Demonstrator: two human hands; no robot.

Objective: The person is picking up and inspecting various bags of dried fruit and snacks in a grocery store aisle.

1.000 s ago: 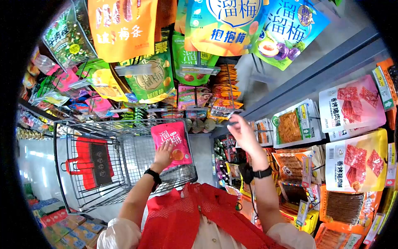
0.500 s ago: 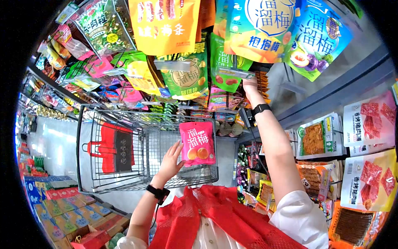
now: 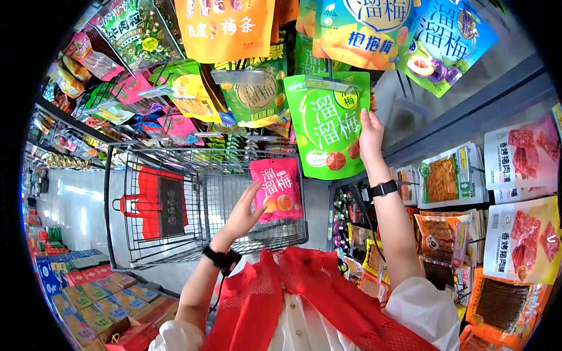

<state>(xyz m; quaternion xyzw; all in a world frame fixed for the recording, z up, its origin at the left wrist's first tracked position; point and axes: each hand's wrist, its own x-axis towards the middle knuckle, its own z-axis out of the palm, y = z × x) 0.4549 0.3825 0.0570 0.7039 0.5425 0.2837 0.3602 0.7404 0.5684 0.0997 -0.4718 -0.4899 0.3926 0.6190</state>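
My right hand (image 3: 370, 137) grips the right edge of a green snack bag (image 3: 328, 128), thumb in front, just under the shelf's hanging bags. The bag hangs upright with its front facing me, its top edge close to a clear price-tag holder (image 3: 325, 85). My left hand (image 3: 240, 210) is stretched out, fingers apart, with fingertips and thumb overlapping the left edge of a pink snack bag (image 3: 278, 190). That pink bag shows at the near right end of the wire shopping cart (image 3: 158, 257).
A red-and-black bag (image 3: 155, 202) is at the cart's left. Orange (image 3: 225, 32), blue-yellow (image 3: 363, 44) and other snack bags hang overhead. Packaged meat snacks (image 3: 521, 240) line the right shelf. Stacked cartons (image 3: 93, 304) stand at lower left. A dark shelf rail (image 3: 486, 105) runs at upper right.
My right hand has come down and toward me from the rack, bringing the green snack bag into full view. My left hand stays by the pink bag, and the whole view has shifted slightly.
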